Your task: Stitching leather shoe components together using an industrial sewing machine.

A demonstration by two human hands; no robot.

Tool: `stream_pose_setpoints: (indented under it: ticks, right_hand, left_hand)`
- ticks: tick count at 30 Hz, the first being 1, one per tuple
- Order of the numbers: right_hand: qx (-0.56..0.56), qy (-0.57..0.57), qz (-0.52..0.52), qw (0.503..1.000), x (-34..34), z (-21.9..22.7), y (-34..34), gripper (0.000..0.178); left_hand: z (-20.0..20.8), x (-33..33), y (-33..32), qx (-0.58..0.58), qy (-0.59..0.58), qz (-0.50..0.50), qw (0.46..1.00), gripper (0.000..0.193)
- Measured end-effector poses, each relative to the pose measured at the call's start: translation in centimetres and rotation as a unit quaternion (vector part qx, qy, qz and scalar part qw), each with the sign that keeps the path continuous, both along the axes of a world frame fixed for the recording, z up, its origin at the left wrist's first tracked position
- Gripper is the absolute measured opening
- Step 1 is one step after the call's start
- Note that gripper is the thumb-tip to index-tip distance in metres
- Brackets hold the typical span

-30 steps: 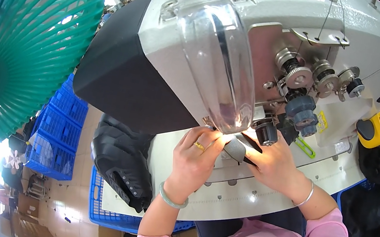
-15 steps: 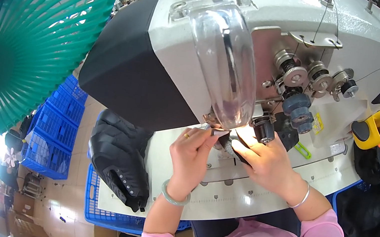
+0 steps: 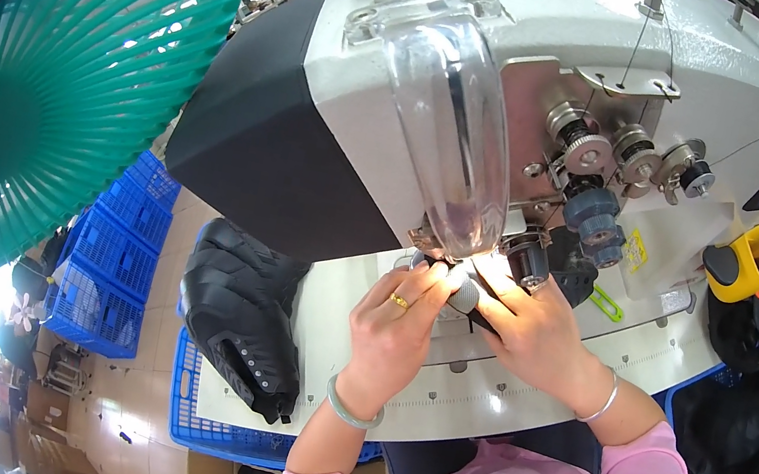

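Observation:
Under the needle area of a white sewing machine (image 3: 368,73), a small dark piece with a grey ribbed face (image 3: 464,297) is held between my two hands. My left hand (image 3: 392,329), with a yellow ring and a pale bangle, pinches its left side close to the lit needle area. On its right side my right hand (image 3: 537,334) grips it, fingers reaching in beside the presser parts. A clear plastic guard (image 3: 454,128) hangs right above my fingertips. The needle and the far end of the piece are hidden behind the guard and my fingers.
Stacked black shoe uppers (image 3: 234,313) lie on the left of the white table (image 3: 432,397). A green fan (image 3: 83,73) stands far left, near blue crates (image 3: 103,280). Right are a green tool (image 3: 605,303), a yellow holder (image 3: 746,261) and a crate with black pieces (image 3: 738,422).
My left hand has shifted right, closer to my right hand, and its fingers have turned over the piece. More of the grey ribbed face shows between the hands. My right hand has barely moved.

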State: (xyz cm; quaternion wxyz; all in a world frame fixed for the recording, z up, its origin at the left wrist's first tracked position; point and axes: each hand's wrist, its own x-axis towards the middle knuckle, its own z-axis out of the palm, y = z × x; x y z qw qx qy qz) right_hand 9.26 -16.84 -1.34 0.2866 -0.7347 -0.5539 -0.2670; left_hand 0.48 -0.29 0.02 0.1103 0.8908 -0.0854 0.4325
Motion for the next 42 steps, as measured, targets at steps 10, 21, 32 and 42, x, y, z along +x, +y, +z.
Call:
stream_pose_setpoints:
  ticks: [10, 21, 32, 42]
  right_hand:
    - [0.028, 0.001, 0.007, 1.0, -0.4, -1.1, 0.1, 0.042]
    - [0.019, -0.024, 0.004, 1.0, -0.4, -1.6, 0.0, 0.041]
    - [0.016, -0.017, -0.024, 0.999, -1.6, -1.8, 0.8, 0.046]
    - [0.07, 0.061, -0.053, 0.994, -0.9, -0.8, -1.0, 0.043]
  left_hand:
    - [-0.4, -0.4, -0.4, 0.066, 0.008, 0.038, 0.997, 0.035]
    - [-1.2, 0.0, -1.1, -0.029, -0.03, 0.035, 0.999, 0.03]
    - [-0.8, 0.0, -0.9, -0.015, -0.009, 0.03, 0.999, 0.032]
    - [-1.1, -0.2, 0.0, 0.011, -0.019, 0.023, 0.999, 0.032]
